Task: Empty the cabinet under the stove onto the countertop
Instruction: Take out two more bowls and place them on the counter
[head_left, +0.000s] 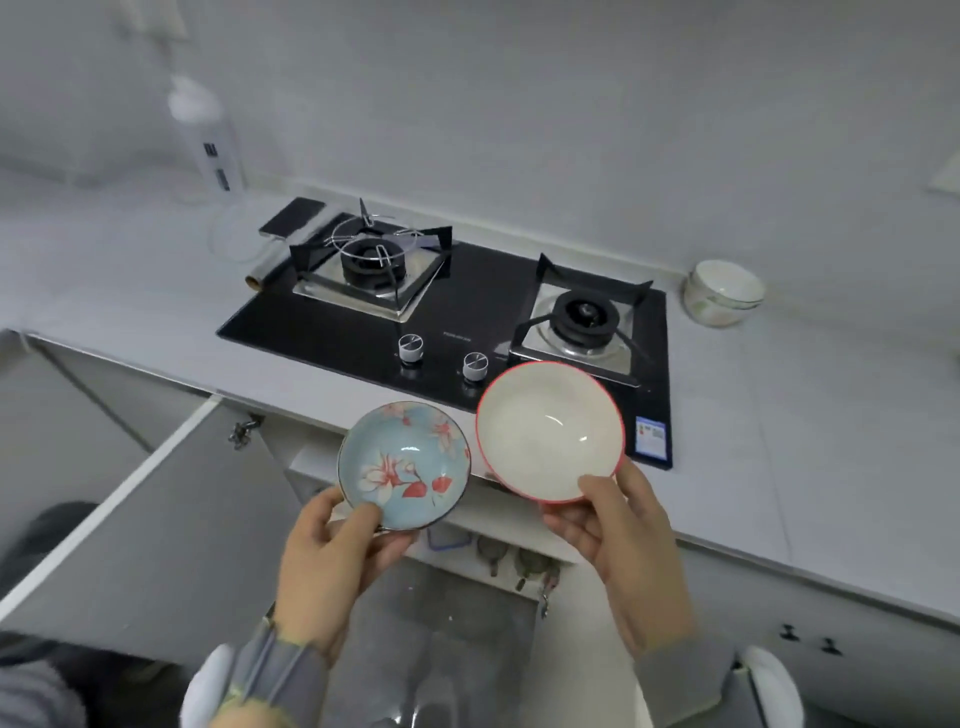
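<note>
My left hand (332, 566) grips a small light-blue dish with a red and white flower pattern (402, 462) by its near rim, thumb inside. A white bowl with a red rim (545, 428) is held in my right hand (618, 545) the same way. Both dishes hover above the counter's front edge, just before the black gas stove (467, 296). Below them the cabinet under the stove (467, 545) stands open, its grey door (156, 519) swung out to the left. Small dark utensils lie on its shelf edge.
A stack of white bowls (722, 291) stands on the grey countertop (779, 415) right of the stove. A clear bottle (205, 135), a foil roll (270, 270) and a dark phone-like slab (293, 215) lie left of the stove. Two knobs (441, 356) sit at the stove's front.
</note>
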